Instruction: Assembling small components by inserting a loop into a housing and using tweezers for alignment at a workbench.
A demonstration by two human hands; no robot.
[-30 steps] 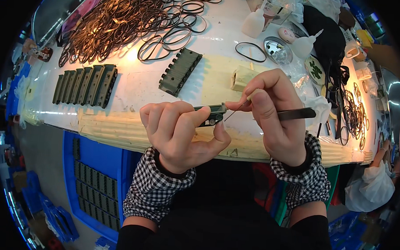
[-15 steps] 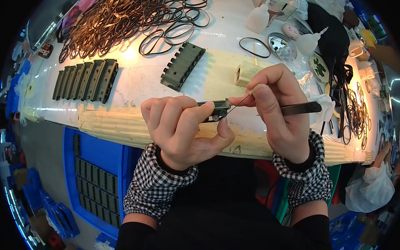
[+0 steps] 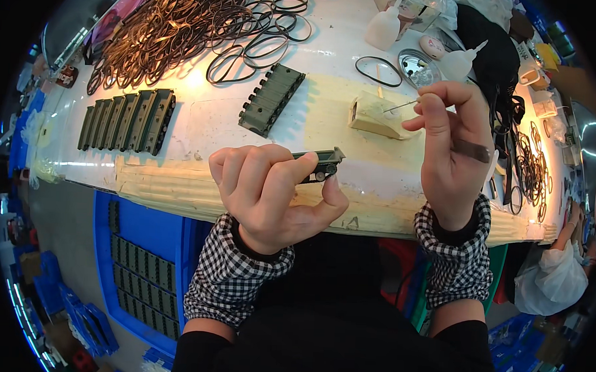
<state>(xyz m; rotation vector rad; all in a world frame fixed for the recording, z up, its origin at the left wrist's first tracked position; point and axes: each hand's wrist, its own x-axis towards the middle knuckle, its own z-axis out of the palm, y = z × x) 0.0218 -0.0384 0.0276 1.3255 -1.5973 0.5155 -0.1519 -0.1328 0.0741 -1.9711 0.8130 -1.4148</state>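
In my left hand, pinched between thumb and fingers, is a dark green toy vehicle hull with small black wheels along its side. My right hand pinches a thin metal needle, whose tip is over a cream-coloured block with an opening in its end. Also tucked in the right hand is a dark, flat-ended tool handle, perhaps tweezers; the rest of it is hidden. Beyond my left hand lies a green hull with wheel mounts along its edges.
A row of green hulls lies left, below a large heap of dark rubber bands. White squeeze bottles and a round metal dish stand at the back right. A blue tray holding several green parts sits below the table edge.
My right hand has moved right and away from the hull, carrying the needle from the wheels to over the cream block. The left hand and hull are nearly unmoved.
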